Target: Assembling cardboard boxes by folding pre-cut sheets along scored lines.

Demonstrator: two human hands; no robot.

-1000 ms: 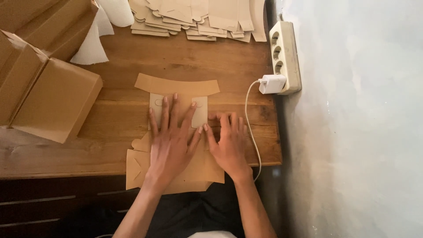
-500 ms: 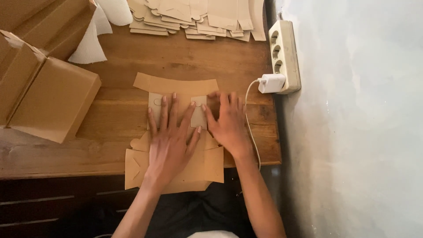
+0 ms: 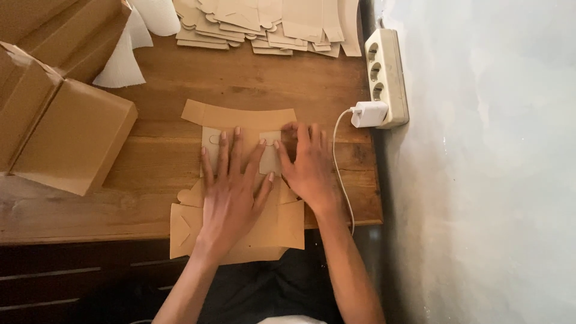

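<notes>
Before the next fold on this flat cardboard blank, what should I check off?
1. Left hand flat on the cardboard blank: ok.
2. Right hand pressing the blank's right side: ok.
3. Blank fully on the wooden table: not ok, its near edge overhangs.
4. Charger cable clear of the blank: ok, beside the right hand.
5. Crease under the palms formed: cannot tell.

Plain tan cardboard blank is lying on a streaky brown wooden table, alongside unprinted tan boxes, a tan stack of blanks, white paper, a cream power strip and a white charger.
</notes>
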